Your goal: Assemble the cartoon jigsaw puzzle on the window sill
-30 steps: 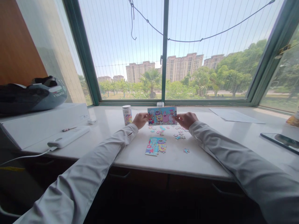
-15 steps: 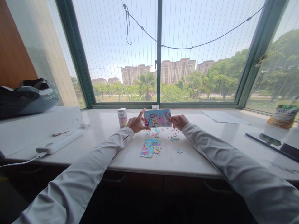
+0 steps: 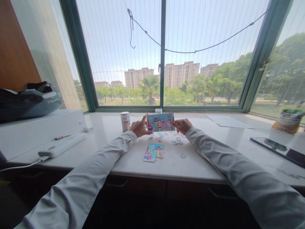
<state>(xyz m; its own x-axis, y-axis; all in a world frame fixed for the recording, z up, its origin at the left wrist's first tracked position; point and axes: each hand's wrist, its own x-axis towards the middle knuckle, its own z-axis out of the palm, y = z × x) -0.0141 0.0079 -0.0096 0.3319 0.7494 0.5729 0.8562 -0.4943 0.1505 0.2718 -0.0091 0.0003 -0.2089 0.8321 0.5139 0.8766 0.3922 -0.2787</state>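
Note:
A cartoon picture card (image 3: 160,122) is held upright above the counter, its printed side facing me. My left hand (image 3: 140,126) grips its left edge between thumb and fingers. At the right edge, my right hand (image 3: 183,126) pinches it. Below lies a partly joined jigsaw puzzle (image 3: 153,152) with cartoon figures. Several loose puzzle pieces (image 3: 176,142) are scattered behind it, some partly hidden by the card and hands. One single puzzle piece (image 3: 183,156) sits apart, to the right of the joined part.
A printed jar (image 3: 125,121) stands left of my left hand. On the left are a white power bank (image 3: 61,145) with a cable and a helmet (image 3: 30,98) on a white box (image 3: 43,130). On the right lie a phone (image 3: 278,149), a paper sheet (image 3: 228,121) and a bottle (image 3: 288,119).
The whole view has shifted slightly downward in the frame. Both hands still hold the card in the same way, and the puzzle pieces have stayed put.

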